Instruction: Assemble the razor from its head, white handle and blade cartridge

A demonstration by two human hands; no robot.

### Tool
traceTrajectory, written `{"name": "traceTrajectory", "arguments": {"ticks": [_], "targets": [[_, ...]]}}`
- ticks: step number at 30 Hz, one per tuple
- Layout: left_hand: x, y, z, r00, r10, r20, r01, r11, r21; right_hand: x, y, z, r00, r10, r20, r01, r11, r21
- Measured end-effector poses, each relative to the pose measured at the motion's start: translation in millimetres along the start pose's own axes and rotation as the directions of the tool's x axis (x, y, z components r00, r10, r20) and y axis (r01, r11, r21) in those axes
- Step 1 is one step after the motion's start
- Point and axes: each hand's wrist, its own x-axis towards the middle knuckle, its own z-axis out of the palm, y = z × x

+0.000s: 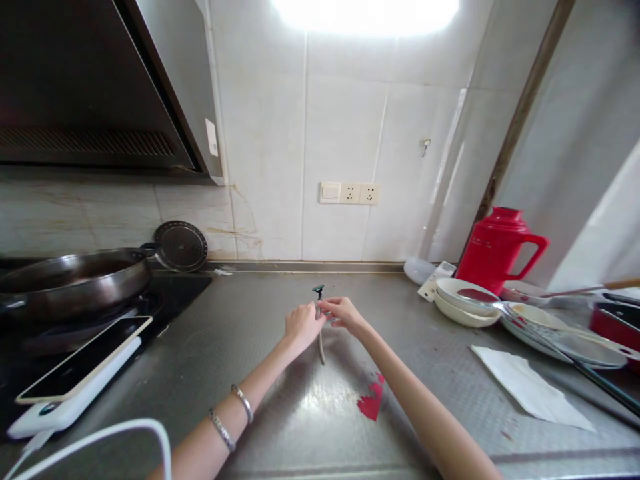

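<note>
A razor (pixel 319 290) is held upright over the middle of the steel counter, its dark green head on top. The pale, curved end of its handle shows below my hands. My left hand (pixel 304 323), with two bracelets on the wrist, is closed around the handle. From the other side, the fingers of my right hand (pixel 343 312) pinch the razor just under the head. Where the fingers meet, part of the handle is hidden.
To the left, a steel pan (pixel 75 283) sits on the black stove, near a phone (pixel 85 360) on a white power bank. At right are stacked bowls (pixel 465 313), a red thermos jug (pixel 493 247) and a white napkin (pixel 533 390). A red patch (pixel 371 400) marks the counter.
</note>
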Motion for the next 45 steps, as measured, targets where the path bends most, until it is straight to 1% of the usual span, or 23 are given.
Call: {"name": "traceTrajectory", "arguments": {"ticks": [3, 5, 6, 8, 11, 14, 17, 19, 22, 25, 29, 35, 38, 40, 42, 45], "targets": [[-4, 9, 0.0, 0.999, 0.027, -0.018, -0.027, 1.000, -0.004, -5, -3, 1, 0.997, -0.002, -0.074, 0.001, 1.000, -0.015], [-6, 15, 1.0, 0.998, 0.048, -0.033, -0.048, 0.999, -0.015, -7, -4, -2, 0.994, -0.014, -0.106, 0.009, 0.999, -0.047], [-7, 17, 1.9, 0.997, 0.065, -0.034, -0.066, 0.997, -0.029, -8, -4, -6, 0.993, -0.028, -0.119, 0.018, 0.996, -0.088], [-10, 20, 4.7, 0.993, 0.118, -0.012, -0.119, 0.990, -0.075, -10, -4, -18, 0.984, -0.079, -0.162, 0.036, 0.967, -0.251], [-12, 16, 10.9, 0.980, 0.184, 0.076, -0.173, 0.976, -0.130, -12, -3, -49, 0.956, -0.154, -0.248, 0.012, 0.869, -0.495], [-13, 8, 17.0, 0.980, 0.152, 0.126, -0.141, 0.986, -0.089, -16, 4, -90, 0.931, -0.165, -0.325, -0.067, 0.799, -0.598], [-11, 0, 20.3, 0.986, 0.093, 0.135, -0.090, 0.996, -0.027, -21, 17, -125, 0.903, -0.175, -0.392, -0.163, 0.705, -0.690], [-8, -2, 21.4, 0.988, 0.057, 0.141, -0.059, 0.998, 0.012, -25, 26, -142, 0.892, -0.169, -0.419, -0.222, 0.645, -0.732], [-4, -2, 24.1, 0.989, 0.027, 0.144, -0.037, 0.997, 0.067, -29, 39, -155, 0.886, -0.152, -0.439, -0.284, 0.570, -0.771], [-2, -2, 29.1, 0.990, 0.014, 0.140, -0.028, 0.994, 0.102, -31, 47, -158, 0.885, -0.136, -0.446, -0.321, 0.516, -0.794], [-1, -2, 35.1, 0.989, 0.006, 0.150, -0.025, 0.992, 0.122, -32, 52, -155, 0.890, -0.116, -0.440, -0.341, 0.471, -0.814], [-3, -2, 37.6, 0.986, -0.008, 0.168, -0.011, 0.994, 0.110, -38, 51, -152, 0.887, -0.119, -0.446, -0.349, 0.460, -0.817], [-4, -2, 36.5, 0.989, -0.001, 0.149, -0.015, 0.994, 0.107, -42, 43, -150, 0.886, -0.146, -0.440, -0.324, 0.483, -0.814], [-4, 0, 34.2, 0.992, 0.019, 0.121, -0.031, 0.995, 0.099, -44, 36, -144, 0.896, -0.165, -0.412, -0.277, 0.517, -0.810], [-6, 6, 30.9, 0.995, 0.051, 0.083, -0.058, 0.995, 0.085, -44, 28, -133, 0.918, -0.164, -0.361, -0.210, 0.573, -0.793], [-12, 23, 24.8, 0.994, 0.103, 0.039, -0.106, 0.992, 0.070, -44, 17, -109, 0.959, -0.121, -0.256, -0.111, 0.671, -0.733]]}}
